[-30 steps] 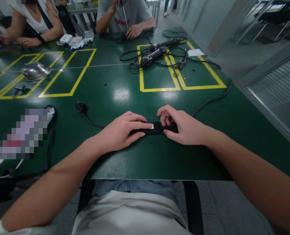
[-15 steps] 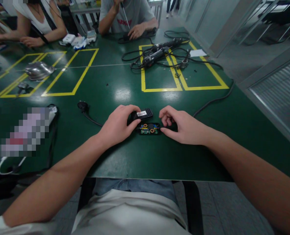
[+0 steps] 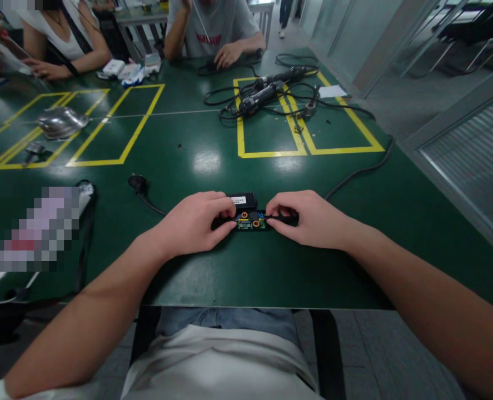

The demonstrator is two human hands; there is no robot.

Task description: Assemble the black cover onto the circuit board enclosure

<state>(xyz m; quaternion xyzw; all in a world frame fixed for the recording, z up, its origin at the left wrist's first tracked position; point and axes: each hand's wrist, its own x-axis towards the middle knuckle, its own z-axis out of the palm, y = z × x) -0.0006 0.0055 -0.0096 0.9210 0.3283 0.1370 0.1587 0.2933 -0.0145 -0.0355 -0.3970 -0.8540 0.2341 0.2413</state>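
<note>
The open case [image 3: 252, 227] lies flat on the tabletop [image 3: 229, 278], near its close edge and centred before the person, with its circuit board [image 3: 245, 224] facing up. Taking the case as the clock's centre and 12 as straight ahead, the left hand [image 3: 196, 222] is at 9 and the right hand [image 3: 313, 219] at 3. The left fingers are drawn narrow around the left lead [image 3: 152, 206] where it meets the case; the right fingers pinch the right lead [image 3: 288, 220] at the opposite end. Gripping both ends probably steadies the light case and keeps the leads seated, while leaving the board between them in view.

The cover [image 3: 243, 200] rests just beside the case towards 12, label up, partly behind the left fingers; there it is within easy reach without covering the board. The plug [image 3: 138, 182] lies between 9 and 10, and the right lead runs off towards 2, so both cable runs spread outward, away from the board.

Well apart at 12, two drivers [image 3: 258, 99] and their coiled cords lie across yellow tape [image 3: 273, 153]. A metal shell [image 3: 60, 122] sits at 10.
</note>
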